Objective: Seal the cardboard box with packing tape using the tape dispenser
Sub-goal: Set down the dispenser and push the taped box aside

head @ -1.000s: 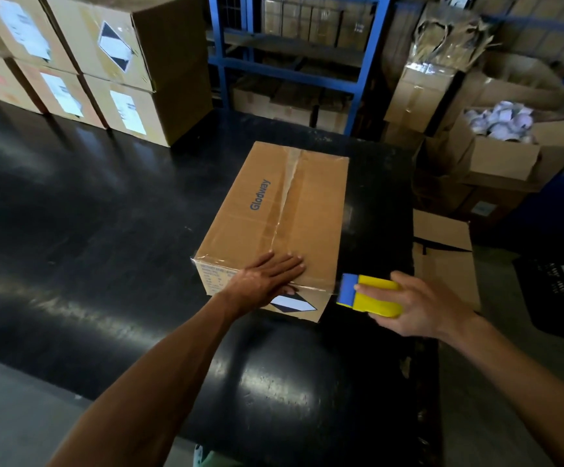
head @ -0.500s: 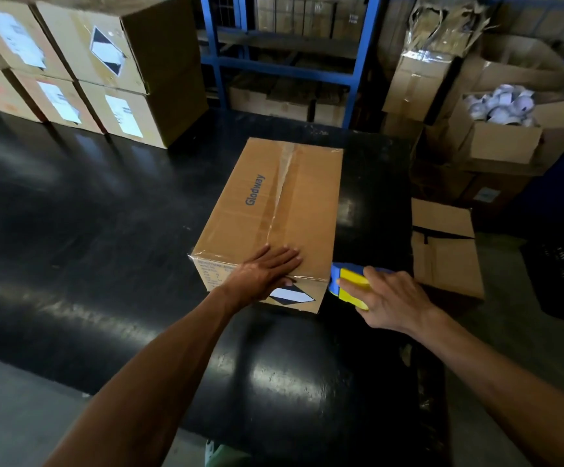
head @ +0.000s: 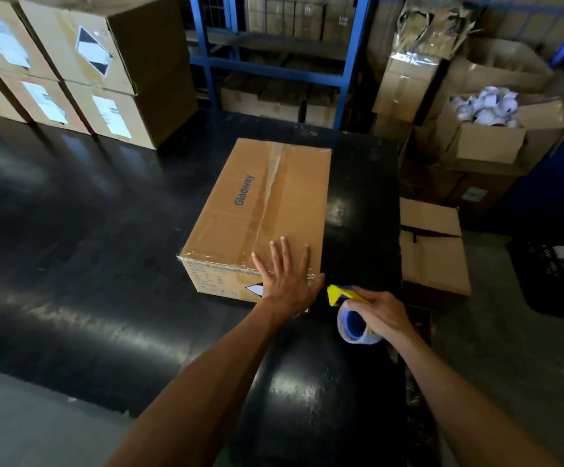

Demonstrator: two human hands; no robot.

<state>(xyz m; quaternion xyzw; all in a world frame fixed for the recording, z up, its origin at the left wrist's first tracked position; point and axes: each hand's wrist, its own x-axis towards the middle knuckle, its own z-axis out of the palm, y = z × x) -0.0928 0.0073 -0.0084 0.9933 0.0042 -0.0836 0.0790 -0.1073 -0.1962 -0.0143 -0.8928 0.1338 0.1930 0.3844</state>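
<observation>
While pinned flat on the black table near its right edge, cardboard box sits with long seam already taped along the top and glossy tape wrapped over the near top edge. Stacked cartons well apart at far left, blue rack behind, open carton of white rolls off to the right. Left hand spread open, palm down over the near right corner — pressing, gripping nothing. Right hand clenched around tape dispenser, yellow head just beside that corner, clear roll hanging below; contact with box unclear. Likely finishing or cutting the edge strip. Risks, as judgement: tape tearing crooked or lifting if yanked before pressed down — also blade close to left thumb, box skidding if pressure eases.
</observation>
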